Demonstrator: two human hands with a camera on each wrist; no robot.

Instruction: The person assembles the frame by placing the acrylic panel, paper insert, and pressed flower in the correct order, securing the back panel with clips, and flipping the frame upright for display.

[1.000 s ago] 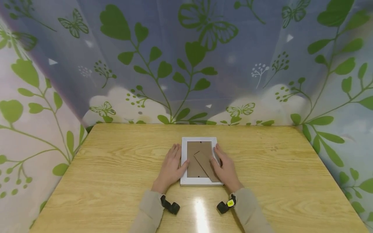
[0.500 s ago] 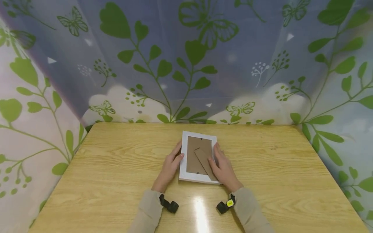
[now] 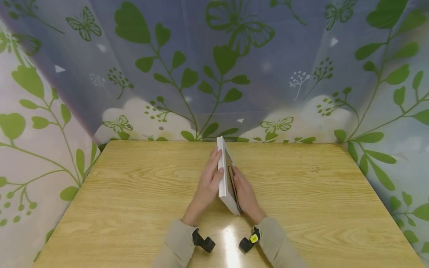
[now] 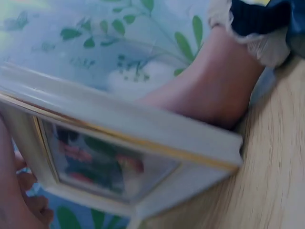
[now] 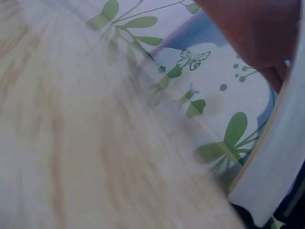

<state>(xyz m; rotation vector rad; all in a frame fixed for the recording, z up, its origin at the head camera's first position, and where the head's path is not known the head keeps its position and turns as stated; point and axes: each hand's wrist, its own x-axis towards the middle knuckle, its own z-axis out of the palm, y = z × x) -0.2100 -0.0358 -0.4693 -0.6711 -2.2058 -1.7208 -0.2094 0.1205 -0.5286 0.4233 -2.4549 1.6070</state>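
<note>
A white picture frame [image 3: 229, 204] stands tilted on its side between both hands, its narrow edge toward me. My left hand [image 3: 208, 183] holds it from the left, thumb on the edge. On the other side my right hand [image 3: 247, 191] grips it over the brown backing board [image 3: 228, 159] and its cardboard easel stand [image 3: 232, 178]. In the left wrist view the front shows gold trim and a flower picture [image 4: 95, 164] behind the pane. The right wrist view catches only a white strip of the frame [image 5: 274, 152]. The right thumb is hidden.
A wooden table [image 3: 144, 193] lies beneath, with a bright light reflection near its front. Fabric printed with green leaves and butterflies [image 3: 234, 93] hangs along the back and sides. Both wrists wear black strapped cameras [image 3: 203, 241].
The frame lay back-up with both hands at its sides. It has since been lifted and turned up on its side; the left hand moved inward, the right hand shifted left along the back.
</note>
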